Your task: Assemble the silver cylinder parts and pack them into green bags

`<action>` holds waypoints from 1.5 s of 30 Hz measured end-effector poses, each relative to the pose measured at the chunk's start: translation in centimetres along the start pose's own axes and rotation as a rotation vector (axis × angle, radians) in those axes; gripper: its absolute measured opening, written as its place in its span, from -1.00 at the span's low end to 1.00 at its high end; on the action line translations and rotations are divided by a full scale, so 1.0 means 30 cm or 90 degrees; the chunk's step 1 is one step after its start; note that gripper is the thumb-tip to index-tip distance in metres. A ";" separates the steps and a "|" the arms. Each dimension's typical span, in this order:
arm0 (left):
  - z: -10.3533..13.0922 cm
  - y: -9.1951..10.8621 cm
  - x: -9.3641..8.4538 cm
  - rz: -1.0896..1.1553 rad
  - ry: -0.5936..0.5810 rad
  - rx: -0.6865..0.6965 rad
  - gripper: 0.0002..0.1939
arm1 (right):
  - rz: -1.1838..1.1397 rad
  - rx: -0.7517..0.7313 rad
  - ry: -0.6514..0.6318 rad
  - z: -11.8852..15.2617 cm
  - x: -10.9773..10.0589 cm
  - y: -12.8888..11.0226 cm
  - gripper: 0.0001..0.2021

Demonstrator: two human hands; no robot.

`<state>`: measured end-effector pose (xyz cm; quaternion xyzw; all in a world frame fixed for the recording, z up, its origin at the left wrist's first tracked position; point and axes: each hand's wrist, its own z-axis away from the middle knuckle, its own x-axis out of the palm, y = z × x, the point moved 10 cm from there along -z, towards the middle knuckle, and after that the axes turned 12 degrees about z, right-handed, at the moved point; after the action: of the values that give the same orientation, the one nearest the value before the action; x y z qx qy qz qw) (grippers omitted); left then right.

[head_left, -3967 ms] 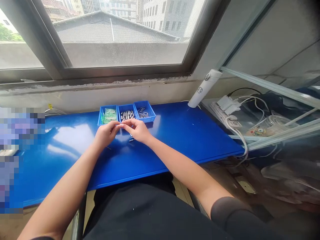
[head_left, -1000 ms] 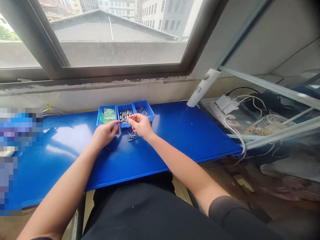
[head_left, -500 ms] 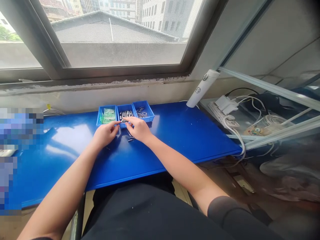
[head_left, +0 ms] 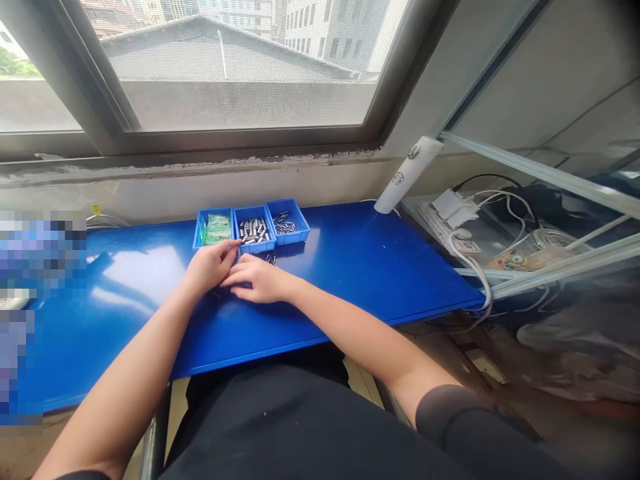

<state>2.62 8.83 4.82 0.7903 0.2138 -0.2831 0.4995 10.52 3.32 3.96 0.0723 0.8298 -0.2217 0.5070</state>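
Observation:
Three blue bins stand side by side at the table's back edge. The left bin holds green and clear pieces [head_left: 217, 228], the middle one black-and-silver cylinders [head_left: 254, 231], the right one thin metal pieces [head_left: 284, 224]. My left hand [head_left: 213, 265] is pinched just in front of the left and middle bins, on something too small to make out. Just beside it, my right hand [head_left: 255, 277] reaches low over the table with its fingers apart. Several small dark metal pieces [head_left: 271, 259] lie behind my right hand, in front of the bins.
A white bottle [head_left: 407, 175] stands at the table's back right. Beyond it are a power strip [head_left: 440, 223] with plugs and cables and a metal frame. A blurred-out patch covers the far left of the blue table [head_left: 350, 267].
My right hand has left the middle bin and come down towards me onto the table, beside my left hand. My left hand has stayed nearly in place.

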 end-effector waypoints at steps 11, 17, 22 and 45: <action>-0.002 -0.006 0.001 0.027 0.003 -0.003 -0.58 | 0.129 0.013 -0.069 -0.009 0.022 -0.048 -0.77; -0.001 -0.007 -0.005 0.032 0.010 0.004 -0.59 | 0.144 -0.063 -0.084 -0.005 0.060 -0.114 -0.64; -0.002 -0.011 -0.001 0.034 0.002 0.005 -0.58 | 0.164 0.006 -0.100 0.001 0.062 -0.031 -0.68; -0.004 -0.017 -0.004 0.058 0.004 0.008 -0.59 | 0.042 0.056 0.032 0.011 -0.049 0.054 -0.69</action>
<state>2.25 9.14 4.59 0.8032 0.1772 -0.2591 0.5062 12.03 4.77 4.66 0.1274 0.8290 -0.2396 0.4890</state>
